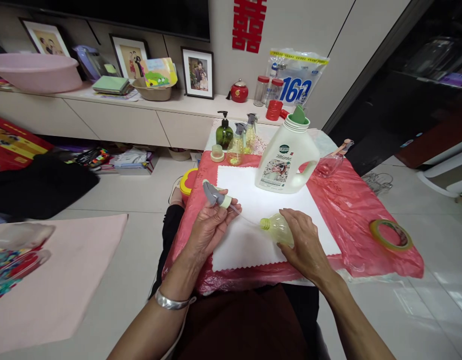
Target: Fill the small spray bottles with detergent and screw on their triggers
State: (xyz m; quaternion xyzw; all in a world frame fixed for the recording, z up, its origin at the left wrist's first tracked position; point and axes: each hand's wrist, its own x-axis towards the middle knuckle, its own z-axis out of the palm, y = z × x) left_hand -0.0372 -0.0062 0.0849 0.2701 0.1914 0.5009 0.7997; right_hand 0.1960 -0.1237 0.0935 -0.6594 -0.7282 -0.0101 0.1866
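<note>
My left hand pinches a grey trigger spray head by its pale collar, and a thin clear tube runs from it to the right. The tube's far end lies near the mouth of a yellow-green spray bottle; whether it is inside I cannot tell. My right hand is wrapped round that bottle, which lies tilted with its neck toward my left hand. Both are over a white scalloped sheet. Behind them stands a large white detergent jug with a green piece in its mouth.
A red plastic cover lies over the table. Toward the back stand a green pump bottle, two spray bottles and a small cap. To the right are a clear pink-tinted bottle and a tape roll.
</note>
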